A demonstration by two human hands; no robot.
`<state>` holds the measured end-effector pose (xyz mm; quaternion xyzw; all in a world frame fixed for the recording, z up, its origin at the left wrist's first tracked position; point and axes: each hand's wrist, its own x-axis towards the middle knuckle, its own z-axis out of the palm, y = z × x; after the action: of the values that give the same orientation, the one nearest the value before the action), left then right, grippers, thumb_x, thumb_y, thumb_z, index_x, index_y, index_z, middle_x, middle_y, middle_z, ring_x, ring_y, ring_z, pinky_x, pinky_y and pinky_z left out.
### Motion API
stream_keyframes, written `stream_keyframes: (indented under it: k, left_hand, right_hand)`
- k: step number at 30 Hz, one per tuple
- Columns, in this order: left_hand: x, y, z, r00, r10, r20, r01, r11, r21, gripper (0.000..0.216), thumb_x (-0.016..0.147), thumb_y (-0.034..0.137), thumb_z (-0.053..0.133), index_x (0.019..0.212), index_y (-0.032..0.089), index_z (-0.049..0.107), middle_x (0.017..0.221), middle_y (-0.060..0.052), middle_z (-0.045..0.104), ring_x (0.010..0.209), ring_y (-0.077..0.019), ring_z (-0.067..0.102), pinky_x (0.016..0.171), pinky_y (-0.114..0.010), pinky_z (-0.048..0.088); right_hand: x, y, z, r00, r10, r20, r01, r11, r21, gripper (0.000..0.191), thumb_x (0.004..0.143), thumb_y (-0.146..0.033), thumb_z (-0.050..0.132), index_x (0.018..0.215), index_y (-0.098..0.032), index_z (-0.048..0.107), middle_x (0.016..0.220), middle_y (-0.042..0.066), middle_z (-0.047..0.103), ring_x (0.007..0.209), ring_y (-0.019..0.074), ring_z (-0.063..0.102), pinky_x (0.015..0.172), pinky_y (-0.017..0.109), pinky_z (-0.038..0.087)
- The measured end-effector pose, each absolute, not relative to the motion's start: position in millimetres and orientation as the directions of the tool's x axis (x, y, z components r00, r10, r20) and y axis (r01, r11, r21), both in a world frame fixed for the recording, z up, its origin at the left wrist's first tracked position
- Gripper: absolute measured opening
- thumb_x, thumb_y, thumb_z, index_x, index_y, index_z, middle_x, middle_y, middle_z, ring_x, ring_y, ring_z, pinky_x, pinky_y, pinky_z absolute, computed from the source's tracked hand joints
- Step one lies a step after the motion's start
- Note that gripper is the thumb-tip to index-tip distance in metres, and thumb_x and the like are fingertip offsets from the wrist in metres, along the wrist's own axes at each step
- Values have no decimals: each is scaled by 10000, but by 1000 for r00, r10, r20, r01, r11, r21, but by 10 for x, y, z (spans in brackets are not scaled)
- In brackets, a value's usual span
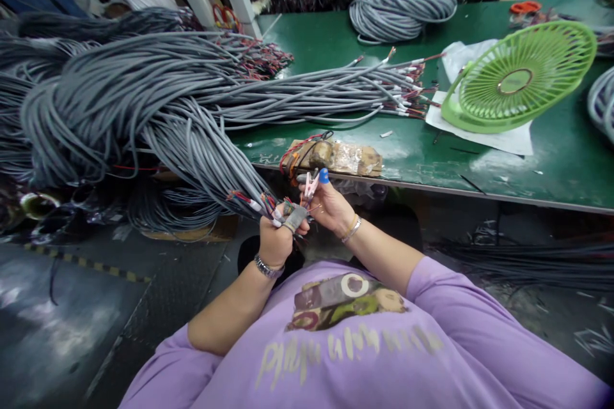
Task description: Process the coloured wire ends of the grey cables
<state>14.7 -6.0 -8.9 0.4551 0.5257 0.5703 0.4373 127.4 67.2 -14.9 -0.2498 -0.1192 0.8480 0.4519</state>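
Note:
My left hand (pixel 278 239) is closed around the stripped ends of some grey cables (pixel 196 147), just off the table's front edge. A grey wrap covers part of its thumb. Thin coloured wires stick out around its fingers. Close beside it, my right hand (pixel 333 209) pinches a small pink clip-like tool (pixel 311 186); its exact kind is too small to tell. A blue finger cot (pixel 324 176) covers one fingertip of that hand. The tool's lower end is near the wires, but whether it touches them is unclear.
Grey cable bundles (pixel 119 77) cover the green table (pixel 311 38) on the left. A taped cardboard piece (pixel 357 158) lies at its front edge. To the right stands a green fan (pixel 518 80) on white paper (pixel 508 139). A cable coil (pixel 403 15) lies behind; other people are across the table.

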Motion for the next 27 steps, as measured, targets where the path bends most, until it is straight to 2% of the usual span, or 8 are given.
stream_keyframes:
  k: [5, 9, 12, 14, 20, 22, 27]
  left_hand:
    - [123, -119, -89, -200, 977, 73, -33, -81, 996, 248, 757, 365, 727, 660, 152, 643, 532, 9, 640, 435, -92, 574, 437, -185, 488]
    - [122, -164, -84, -244, 964, 104, -32, -115, 993, 249, 749, 371, 730, 665, 156, 640, 537, 7, 646, 428, -95, 572, 434, -189, 485]
    - [143, -158, -67, -282, 952, 115, -39, -131, 991, 231, 759, 362, 721, 681, 159, 646, 532, 11, 644, 426, -96, 572, 434, -191, 483]
    - [161, -141, -56, -289, 950, 117, -45, -136, 990, 230, 771, 357, 709, 675, 159, 643, 528, 14, 640, 426, -93, 569, 436, -189, 481]
    - [179, -103, -82, -299, 949, 102, -46, -121, 992, 226, 751, 369, 713, 690, 165, 637, 530, 18, 640, 432, -100, 578, 438, -196, 489]
    - [181, -94, -102, -303, 948, 100, -44, -118, 992, 219, 747, 369, 716, 706, 166, 643, 533, 20, 643, 434, -102, 582, 437, -197, 492]
    - [196, -69, -131, -305, 945, 114, -38, -132, 990, 227, 761, 369, 710, 699, 162, 642, 529, 19, 641, 426, -98, 577, 437, -194, 494]
  right_hand:
    - [1356, 640, -170, -554, 786, -276, -664, -616, -423, 564, 839, -704, 504, 873, -163, 662, 757, 28, 668, 578, 111, 547, 529, 231, 457]
    - [1419, 630, -126, -571, 782, -250, -642, -615, -458, 479, 883, -622, 516, 855, -165, 660, 781, 34, 667, 596, 107, 536, 531, 219, 451]
    - [1430, 620, -101, -534, 811, -239, -647, -574, -501, 339, 887, -497, 588, 852, -168, 663, 765, 14, 659, 580, 90, 509, 535, 203, 440]
    - [1420, 609, -110, -500, 836, -225, -650, -534, -540, 310, 878, -468, 611, 852, -164, 667, 762, 10, 657, 567, 83, 491, 538, 204, 438]
    - [1350, 602, -207, -342, 920, -190, -630, -374, -681, 436, 837, -596, 600, 770, -168, 644, 729, 13, 636, 576, 88, 485, 538, 216, 421]
    - [1335, 621, -222, -370, 908, -196, -627, -400, -668, 450, 815, -613, 618, 766, -166, 643, 729, 10, 630, 564, 83, 471, 532, 216, 412]
    - [1325, 666, -191, -461, 858, -227, -667, -504, -549, 428, 774, -588, 687, 797, -161, 657, 672, -18, 597, 529, 70, 431, 508, 205, 380]
